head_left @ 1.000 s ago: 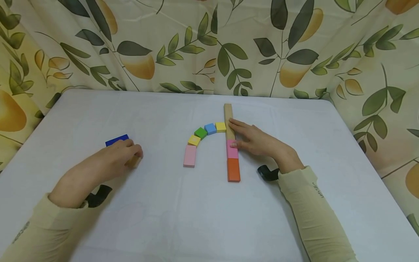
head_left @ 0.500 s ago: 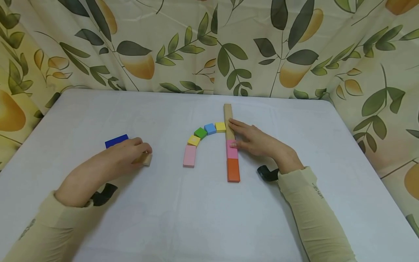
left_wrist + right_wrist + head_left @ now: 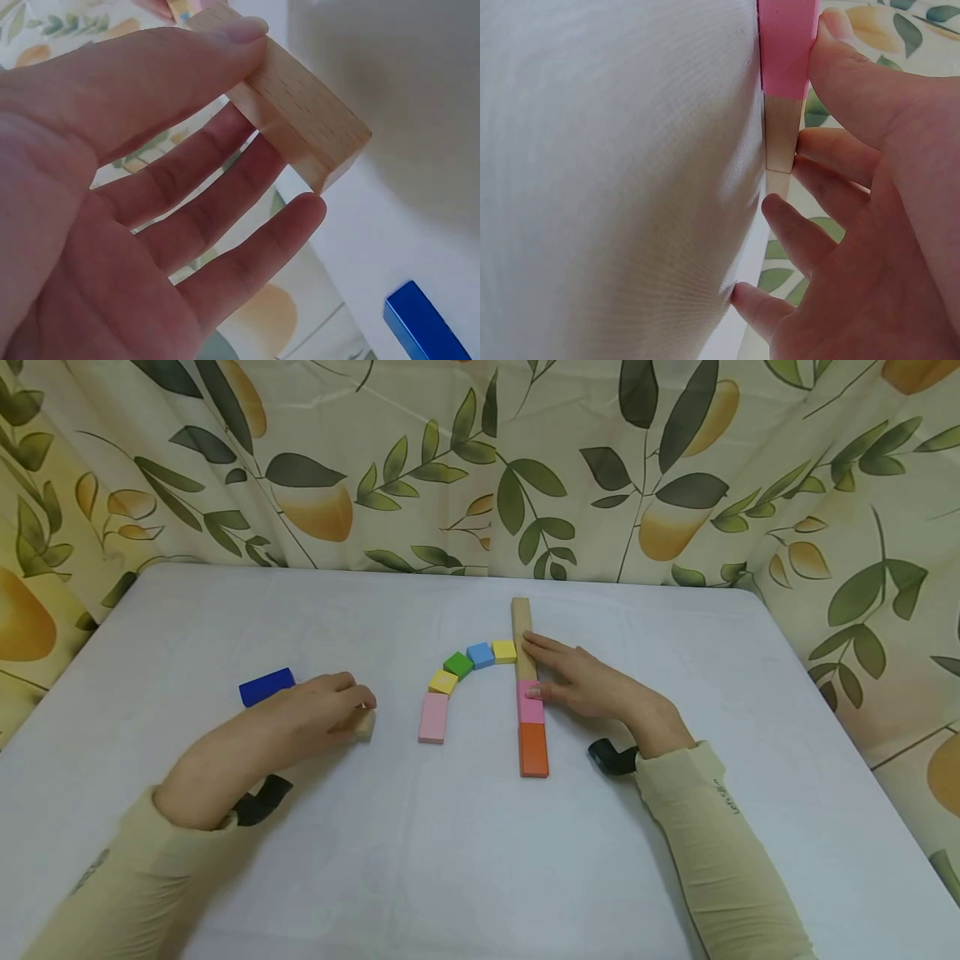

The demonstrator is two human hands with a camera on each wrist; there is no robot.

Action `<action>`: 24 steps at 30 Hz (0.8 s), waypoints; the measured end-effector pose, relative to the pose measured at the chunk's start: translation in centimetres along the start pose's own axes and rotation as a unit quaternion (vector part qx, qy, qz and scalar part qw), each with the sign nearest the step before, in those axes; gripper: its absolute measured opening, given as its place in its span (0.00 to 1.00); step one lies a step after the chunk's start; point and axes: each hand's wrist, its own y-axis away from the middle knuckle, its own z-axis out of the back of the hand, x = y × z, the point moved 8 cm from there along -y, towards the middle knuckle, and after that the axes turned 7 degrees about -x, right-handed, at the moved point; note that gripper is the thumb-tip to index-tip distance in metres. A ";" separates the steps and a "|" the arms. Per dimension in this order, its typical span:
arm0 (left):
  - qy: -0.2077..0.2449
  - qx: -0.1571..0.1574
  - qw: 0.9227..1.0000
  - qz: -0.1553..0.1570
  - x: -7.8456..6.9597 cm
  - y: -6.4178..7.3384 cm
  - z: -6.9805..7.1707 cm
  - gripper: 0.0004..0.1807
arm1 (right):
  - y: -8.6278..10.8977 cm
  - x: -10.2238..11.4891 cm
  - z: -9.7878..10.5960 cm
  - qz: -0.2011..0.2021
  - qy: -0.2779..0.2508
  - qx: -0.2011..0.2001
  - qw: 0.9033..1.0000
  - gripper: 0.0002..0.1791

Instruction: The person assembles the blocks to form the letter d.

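Note:
A plain wooden block (image 3: 307, 97) is pinched by my left hand (image 3: 311, 710), its thumb on one face and fingers on the opposite side. Part of this block (image 3: 365, 725) shows beyond the fingertips in the head view. My right hand (image 3: 592, 683) touches a straight row, its fingers against the natural wood blocks (image 3: 521, 615) and its thumb at the pink block (image 3: 789, 52). An orange block (image 3: 534, 752) ends the row at the near side. From the row's left side curves an arc: yellow (image 3: 504, 652), blue (image 3: 480, 655), green and yellow small blocks, then a pale pink block (image 3: 432, 718).
A dark blue block (image 3: 267, 687) lies on the white tablecloth (image 3: 420, 860) behind my left forearm. Behind the table hangs a leaf-and-fruit patterned curtain (image 3: 420, 527). Black wrist-worn devices sit under both cuffs.
My left hand has moved right with the wooden block, toward the pale pink block, and more of the dark blue block shows. The right hand and the laid-out blocks keep their places.

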 end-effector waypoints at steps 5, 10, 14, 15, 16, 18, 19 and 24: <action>0.000 0.005 1.000 -0.008 -0.9 -0.6 0.1 0.17 | 0.0 -0.1 0.0 0.000 0.001 -0.001 1.000 0.43; 0.002 0.004 1.000 -0.017 -1.7 -1.3 0.1 0.17 | 0.0 0.0 0.0 0.004 0.000 -0.002 1.000 0.43; 0.004 0.003 1.000 -0.025 -2.3 -1.5 0.1 0.17 | 0.0 0.0 0.1 0.005 0.000 -0.003 1.000 0.43; 0.005 0.003 1.000 -0.026 -2.4 -1.6 0.1 0.17 | 0.0 0.0 0.1 0.005 0.000 -0.003 1.000 0.43; 0.007 0.002 1.000 -0.026 -2.6 -1.6 0.1 0.17 | 0.0 0.0 0.1 0.004 0.001 -0.003 1.000 0.43; 0.012 0.002 1.000 -0.027 -2.9 -1.6 0.2 0.18 | 0.0 0.1 0.1 0.004 0.002 -0.002 1.000 0.43; 0.014 0.004 1.000 -0.026 -3.0 -1.7 0.2 0.18 | 0.0 0.1 0.1 0.005 0.002 -0.002 1.000 0.43; 0.019 0.008 0.999 -0.027 -3.8 -2.1 0.0 0.19 | 0.0 0.0 0.1 0.006 0.002 -0.002 1.000 0.42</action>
